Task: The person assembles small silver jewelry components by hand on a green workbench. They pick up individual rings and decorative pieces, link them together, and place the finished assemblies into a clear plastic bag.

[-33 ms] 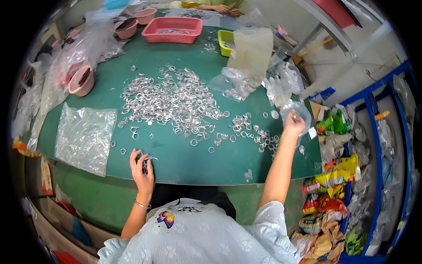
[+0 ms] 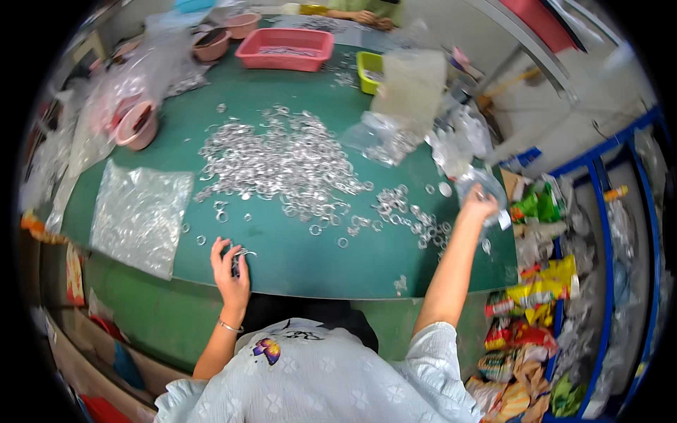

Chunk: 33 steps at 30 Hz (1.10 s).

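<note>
Metal rings (image 2: 278, 158), silver-coloured, lie in a broad, loose heap at the upper centre of the frame, on a green bench (image 2: 296, 264); a thinner scatter trails toward the right. Below the heap, left of centre, I see the left hand (image 2: 230, 271), fingers curled and thumb opposite, holding a few silvery pieces (image 2: 245, 252). At centre right, the right hand (image 2: 481, 204) is at a clear plastic container or bag (image 2: 496, 186), its fingers drawn together; I cannot tell whether they grip anything. On my left lies a flat clear plastic sheet or bag (image 2: 141, 222). A pink tub (image 2: 285, 63) and a yellow-green basin (image 2: 367, 84) stand near the top.
</note>
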{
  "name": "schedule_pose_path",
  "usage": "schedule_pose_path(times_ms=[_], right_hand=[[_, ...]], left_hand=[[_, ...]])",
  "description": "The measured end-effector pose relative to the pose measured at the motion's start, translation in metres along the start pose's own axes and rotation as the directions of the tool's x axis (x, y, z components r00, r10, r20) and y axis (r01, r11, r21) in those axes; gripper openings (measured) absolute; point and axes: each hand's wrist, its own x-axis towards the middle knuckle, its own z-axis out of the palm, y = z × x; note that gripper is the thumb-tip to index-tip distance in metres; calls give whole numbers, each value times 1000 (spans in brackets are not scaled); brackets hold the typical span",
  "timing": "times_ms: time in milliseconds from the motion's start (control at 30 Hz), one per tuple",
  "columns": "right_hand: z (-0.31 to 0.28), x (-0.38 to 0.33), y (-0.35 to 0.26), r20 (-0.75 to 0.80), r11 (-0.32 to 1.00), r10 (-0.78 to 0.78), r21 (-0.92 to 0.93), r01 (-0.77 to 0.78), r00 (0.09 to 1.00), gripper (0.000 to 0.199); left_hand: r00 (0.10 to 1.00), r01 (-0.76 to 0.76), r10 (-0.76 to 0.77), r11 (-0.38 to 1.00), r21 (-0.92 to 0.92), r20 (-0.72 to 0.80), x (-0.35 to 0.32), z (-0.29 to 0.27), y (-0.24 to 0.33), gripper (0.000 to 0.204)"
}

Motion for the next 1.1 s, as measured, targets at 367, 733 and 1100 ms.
schedule_pose_path(times_ms=[367, 733, 1100], right_hand=[[-15, -63, 69, 440, 718, -185, -550, 426, 879, 35], [-129, -346, 162, 356, 410, 840, 76, 909, -409, 91], [-164, -358, 197, 373, 488, 777, 153, 859, -508, 53]], left_hand=[[999, -16, 16, 1000, 0, -34, 0, -9, 5, 26], [987, 146, -131, 976, 163, -96, 91, -110, -71, 42], [978, 136, -192, 881, 453, 80, 58, -116, -118, 43]])
